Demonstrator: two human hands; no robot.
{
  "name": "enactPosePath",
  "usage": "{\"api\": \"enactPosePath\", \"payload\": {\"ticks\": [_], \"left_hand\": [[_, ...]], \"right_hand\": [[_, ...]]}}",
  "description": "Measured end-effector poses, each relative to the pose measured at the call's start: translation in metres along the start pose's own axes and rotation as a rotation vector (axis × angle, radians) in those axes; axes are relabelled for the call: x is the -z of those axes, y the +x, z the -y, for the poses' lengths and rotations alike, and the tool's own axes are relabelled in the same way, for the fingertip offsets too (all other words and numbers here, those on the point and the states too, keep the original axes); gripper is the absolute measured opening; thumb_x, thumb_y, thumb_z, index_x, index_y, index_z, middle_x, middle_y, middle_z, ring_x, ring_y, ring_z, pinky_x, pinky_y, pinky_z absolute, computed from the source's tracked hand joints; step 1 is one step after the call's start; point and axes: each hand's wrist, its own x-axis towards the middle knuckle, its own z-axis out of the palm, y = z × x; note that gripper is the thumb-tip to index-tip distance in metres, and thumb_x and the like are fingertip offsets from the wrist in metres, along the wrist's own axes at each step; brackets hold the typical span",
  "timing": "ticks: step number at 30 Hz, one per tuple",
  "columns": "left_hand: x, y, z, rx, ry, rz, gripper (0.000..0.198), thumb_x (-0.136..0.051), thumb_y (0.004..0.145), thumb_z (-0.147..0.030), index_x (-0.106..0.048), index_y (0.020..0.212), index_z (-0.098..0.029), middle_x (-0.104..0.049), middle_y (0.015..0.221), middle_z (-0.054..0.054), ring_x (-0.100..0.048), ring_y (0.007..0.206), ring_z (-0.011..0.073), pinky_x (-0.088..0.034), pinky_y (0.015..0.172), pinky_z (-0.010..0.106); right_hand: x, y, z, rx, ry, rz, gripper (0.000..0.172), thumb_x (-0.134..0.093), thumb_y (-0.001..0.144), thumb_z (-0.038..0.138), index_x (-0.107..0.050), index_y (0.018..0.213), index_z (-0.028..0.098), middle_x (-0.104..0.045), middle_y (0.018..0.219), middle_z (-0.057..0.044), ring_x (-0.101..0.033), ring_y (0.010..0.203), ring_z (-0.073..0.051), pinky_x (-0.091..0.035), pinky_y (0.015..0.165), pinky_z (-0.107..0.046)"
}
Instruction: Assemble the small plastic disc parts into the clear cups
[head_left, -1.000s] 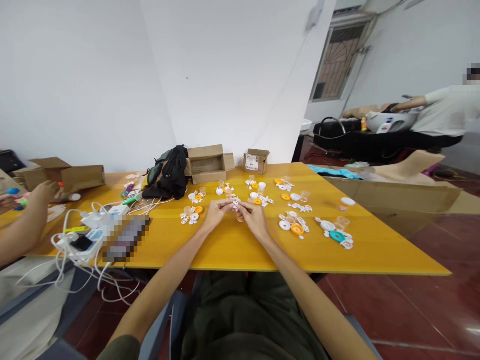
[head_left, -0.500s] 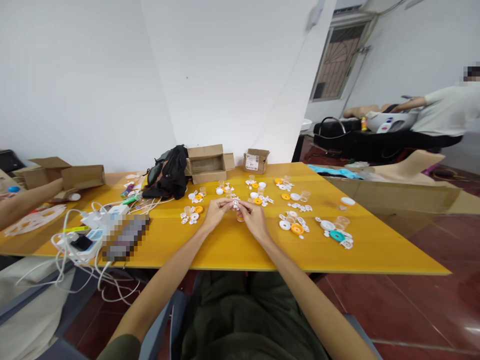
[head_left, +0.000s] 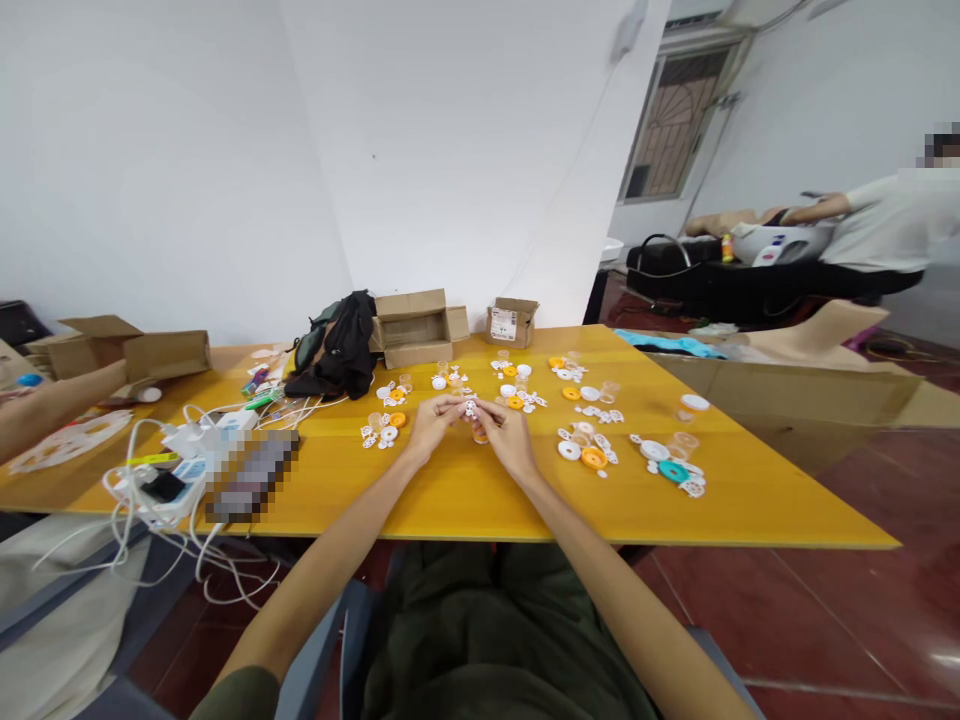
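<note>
Between my fingertips is a small white plastic piece with holes (head_left: 471, 408), held up over the table's middle. My left hand (head_left: 435, 422) pinches it from one side, and my right hand (head_left: 507, 432) grips it from the other. Just below them stands a small jar with orange on it (head_left: 480, 433), partly hidden by my right hand. Beyond my hands lie an orange ring-shaped lid (head_left: 515, 403), a white lid (head_left: 508, 391) and several flat white pieces with holes (head_left: 534, 400).
More clusters of lids and white pieces, one with a teal lid (head_left: 673, 471), spread over the yellow table (head_left: 465, 505). Cardboard boxes (head_left: 416, 328) and a black bag (head_left: 341, 345) stand behind. Left are a power strip (head_left: 176, 480) with cables and another person's arm (head_left: 60, 405).
Nearly nothing differs. Both my hands stay in the same place on the small white piece, and the things on the table have not moved.
</note>
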Motion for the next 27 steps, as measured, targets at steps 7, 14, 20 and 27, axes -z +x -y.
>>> {"api": "enactPosePath", "payload": {"ticks": [7, 14, 20, 27], "left_hand": [[0.000, -0.001, -0.002, 0.022, -0.007, 0.013, 0.022, -0.083, 0.070, -0.034, -0.079, 0.084, -0.017, -0.076, 0.071, 0.005, -0.068, 0.067, 0.0172, -0.046, 0.063, 0.025], [0.000, -0.001, 0.002, -0.016, -0.008, 0.022, 0.023, -0.083, 0.071, -0.033, -0.077, 0.085, -0.016, -0.078, 0.076, 0.006, -0.070, 0.069, 0.0181, -0.054, 0.070, 0.028], [0.001, 0.000, 0.005, -0.040, -0.002, 0.033, 0.028, -0.084, 0.069, -0.038, -0.075, 0.084, -0.016, -0.079, 0.079, 0.007, -0.072, 0.072, 0.0195, -0.057, 0.073, 0.031], [0.003, 0.000, 0.006, -0.043, 0.000, 0.029, 0.024, -0.084, 0.069, -0.033, -0.074, 0.081, -0.015, -0.078, 0.078, 0.007, -0.072, 0.071, 0.0186, -0.058, 0.074, 0.031]], "right_hand": [[0.001, -0.001, -0.001, 0.028, -0.038, 0.028, 0.038, -0.059, 0.084, 0.047, -0.081, 0.098, 0.020, -0.074, 0.070, -0.003, -0.065, 0.058, -0.018, -0.055, 0.052, -0.028], [0.001, -0.002, 0.005, 0.052, -0.078, 0.009, 0.030, -0.058, 0.084, 0.040, -0.082, 0.091, 0.023, -0.076, 0.070, -0.003, -0.067, 0.060, -0.020, -0.056, 0.054, -0.029], [0.001, -0.003, 0.008, 0.051, -0.065, -0.002, 0.029, -0.060, 0.083, 0.042, -0.081, 0.087, 0.023, -0.077, 0.071, -0.004, -0.068, 0.062, -0.021, -0.057, 0.054, -0.030], [0.001, -0.005, 0.010, -0.006, -0.013, 0.028, 0.034, -0.061, 0.080, 0.047, -0.081, 0.086, 0.021, -0.078, 0.076, -0.006, -0.070, 0.062, -0.022, -0.058, 0.049, -0.030]]}}
